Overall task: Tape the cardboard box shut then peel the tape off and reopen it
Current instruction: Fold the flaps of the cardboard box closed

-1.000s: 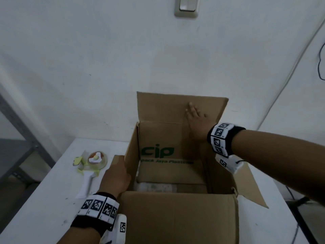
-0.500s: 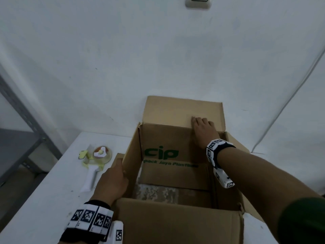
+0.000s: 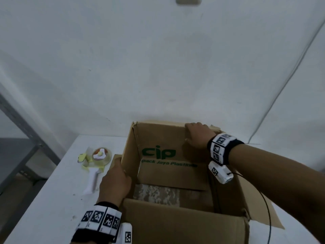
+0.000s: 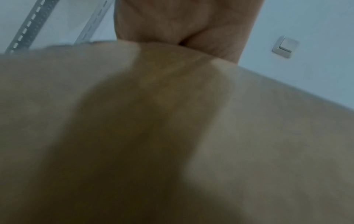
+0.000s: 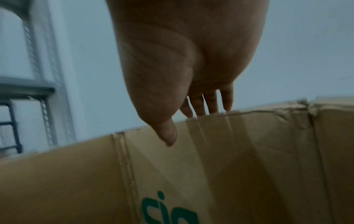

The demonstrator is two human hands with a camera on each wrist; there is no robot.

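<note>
An open brown cardboard box with green "cip" print stands on the white table. My right hand is at the far wall's top edge. Its fingers reach over the folded-back far flap, and the thumb hangs on the inner side. My left hand grips the left flap at the top of the left wall; its fingertips are hidden behind cardboard. A tape dispenser with a white handle and a clear roll lies on the table left of the box.
The box's right flap sticks out over the table. A black cable hangs from my right wrist across it. A grey metal shelf stands at the left, the white wall is just behind the box, and a wall switch is above.
The far flap stood upright a second ago; my right hand has pushed it back and down behind the box. My left hand has stayed on the left flap.
</note>
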